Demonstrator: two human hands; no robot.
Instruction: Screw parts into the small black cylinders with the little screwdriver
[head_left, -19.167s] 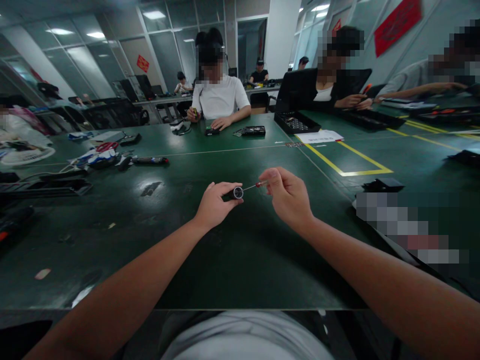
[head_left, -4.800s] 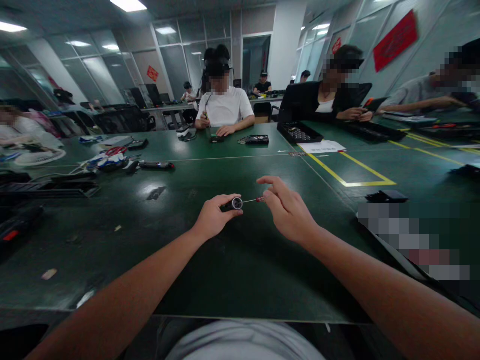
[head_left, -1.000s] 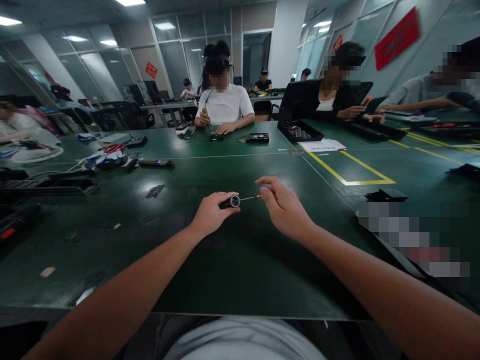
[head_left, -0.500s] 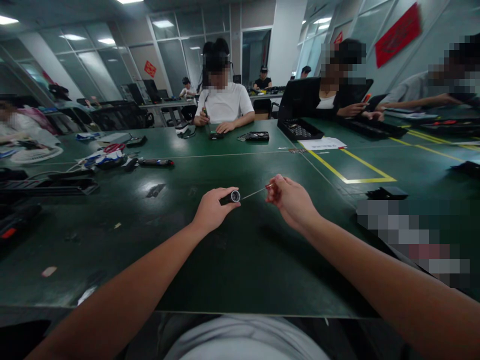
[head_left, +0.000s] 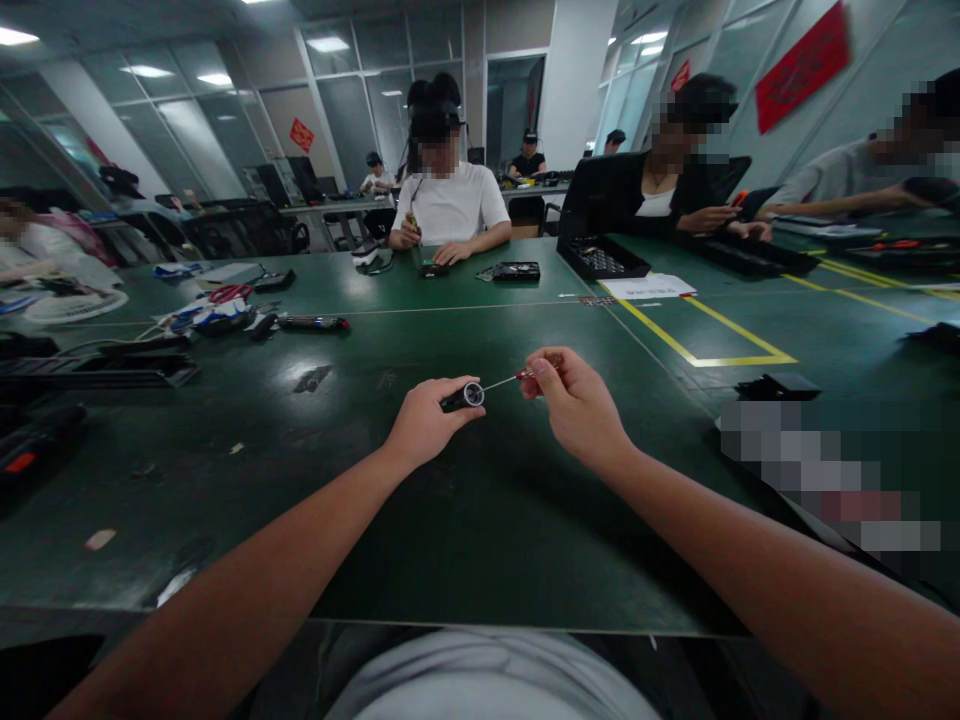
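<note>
Between the thumb and fingers of my left hand (head_left: 421, 424) is a short black cylinder (head_left: 454, 400) with a pale ring around its open end, turned to the right and toward me. It resembles a flashlight head, but its kind is not certain. My right hand (head_left: 581, 400) pinches the reddish handle of a thin screwdriver (head_left: 501, 384). The metal shaft points left, its tip at the ringed end of the cylinder; whether it touches inside cannot be seen. Both hands are held above the green table (head_left: 525, 540).
A pen-like black tool (head_left: 311, 323) lies ahead on the left, beside a cluster of cables and red-handled items (head_left: 229, 293). Black trays (head_left: 97, 368) stand at left. Yellow tape (head_left: 742, 361) marks the table at right, near a small black part (head_left: 776, 387). Co-workers sit opposite.
My right hand has moved slightly left, and the screwdriver's tip is now closer to the cylinder's ringed end. My left hand stays nearly in place, still holding the cylinder.
</note>
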